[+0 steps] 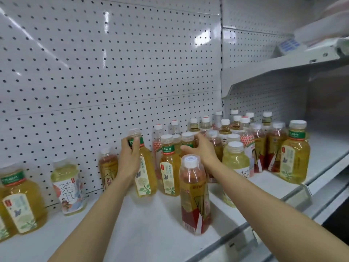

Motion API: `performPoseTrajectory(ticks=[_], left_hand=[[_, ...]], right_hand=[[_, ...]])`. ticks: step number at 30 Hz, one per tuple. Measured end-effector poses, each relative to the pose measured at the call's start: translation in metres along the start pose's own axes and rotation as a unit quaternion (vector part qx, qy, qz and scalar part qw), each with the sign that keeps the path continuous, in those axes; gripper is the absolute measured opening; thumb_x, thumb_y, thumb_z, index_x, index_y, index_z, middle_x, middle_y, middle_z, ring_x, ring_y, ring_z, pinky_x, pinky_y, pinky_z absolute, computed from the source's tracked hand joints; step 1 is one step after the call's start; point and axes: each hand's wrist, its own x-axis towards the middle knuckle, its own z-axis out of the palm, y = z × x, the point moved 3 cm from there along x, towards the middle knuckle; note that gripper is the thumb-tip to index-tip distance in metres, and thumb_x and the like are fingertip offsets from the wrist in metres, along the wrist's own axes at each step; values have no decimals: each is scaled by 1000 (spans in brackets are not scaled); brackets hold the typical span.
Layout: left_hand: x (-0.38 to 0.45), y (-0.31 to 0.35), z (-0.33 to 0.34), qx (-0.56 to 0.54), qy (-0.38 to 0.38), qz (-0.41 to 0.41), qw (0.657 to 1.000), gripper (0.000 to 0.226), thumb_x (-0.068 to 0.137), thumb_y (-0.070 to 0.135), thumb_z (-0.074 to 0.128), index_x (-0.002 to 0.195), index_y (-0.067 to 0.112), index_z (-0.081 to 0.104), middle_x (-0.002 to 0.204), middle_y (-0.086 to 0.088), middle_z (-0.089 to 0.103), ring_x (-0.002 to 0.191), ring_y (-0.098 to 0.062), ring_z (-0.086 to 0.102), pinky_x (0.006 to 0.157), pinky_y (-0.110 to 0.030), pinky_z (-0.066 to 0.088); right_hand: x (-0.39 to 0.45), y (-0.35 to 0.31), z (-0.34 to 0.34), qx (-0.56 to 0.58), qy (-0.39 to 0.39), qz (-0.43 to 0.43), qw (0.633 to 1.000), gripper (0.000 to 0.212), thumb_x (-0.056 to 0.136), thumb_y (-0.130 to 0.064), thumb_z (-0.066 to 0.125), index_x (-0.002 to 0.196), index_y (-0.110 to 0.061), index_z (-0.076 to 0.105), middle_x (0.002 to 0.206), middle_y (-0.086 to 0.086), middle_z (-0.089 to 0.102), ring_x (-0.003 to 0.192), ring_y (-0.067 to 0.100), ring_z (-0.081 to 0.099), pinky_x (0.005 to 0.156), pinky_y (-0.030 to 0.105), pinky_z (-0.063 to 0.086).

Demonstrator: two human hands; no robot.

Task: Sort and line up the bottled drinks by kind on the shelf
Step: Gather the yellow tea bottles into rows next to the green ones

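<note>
My left hand grips a yellow tea bottle by its shoulder, my right hand curls round another bottle; I should keep both upright.

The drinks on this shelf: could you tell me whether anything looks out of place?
Yes. A red-labelled tea bottle stands alone near the shelf's front edge, and kinds are mixed in the cluster behind. The left hand grips a tilted yellow tea bottle.

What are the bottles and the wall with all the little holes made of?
The tea bottles, like the one the left hand grips, look like clear glossy plastic: the yellow drink shows through, and the caps are white plastic. The pegboard back wall looks like white painted metal, since it reflects the lights sharply, though that is a guess.
</note>
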Motion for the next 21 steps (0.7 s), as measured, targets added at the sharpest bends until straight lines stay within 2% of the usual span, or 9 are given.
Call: performPoseTrajectory(ticks=[2,6,10,13,15,18,21], left_hand=[[-5,7,-5,5,9,13,1000,30,104,49,34,119,25,43,92,-4,66,71,-19,67,61,-35,55],[-18,14,-19,3,46,5,999,27,105,48,35,120,27,44,97,-4,64,77,-19,64,60,-29,44],[-29,25,-34,12,81,17,997,32,105,46,37,120,20,47,85,4,59,68,-12,59,64,-32,48],[-39,37,-47,10,105,38,994,25,105,45,38,117,24,46,87,5,61,67,-10,60,62,-30,47],[-47,46,-57,15,119,49,992,28,105,44,38,119,21,47,85,5,59,66,-9,58,59,-29,46],[-62,59,-72,26,140,68,987,30,105,43,38,120,19,47,83,7,57,66,-9,56,60,-31,44],[-77,69,-86,35,158,83,983,26,105,44,38,119,24,47,88,7,60,72,-10,59,61,-30,45]], right_hand=[[6,5,4,32,12,5,999,44,83,-23,73,123,-14,55,125,3,62,115,20,58,93,33,49],[10,6,-1,115,25,2,993,41,88,-25,67,126,-17,57,124,-2,63,114,14,57,97,37,49],[19,-19,-27,179,60,-35,981,36,90,-26,64,125,-19,57,119,-5,63,111,14,59,97,37,49],[25,-47,-52,230,75,-72,968,29,93,-26,62,120,-16,60,113,-2,66,105,13,62,96,36,50],[26,-67,-69,241,82,-105,961,23,94,-26,60,115,-17,62,109,-1,67,101,13,63,94,36,52],[22,-91,-91,272,87,-140,948,17,95,-30,57,108,-21,62,105,2,68,99,20,65,92,44,54],[11,-109,-109,302,85,-165,935,13,97,-30,53,101,-22,62,99,7,67,90,25,67,87,49,55]])
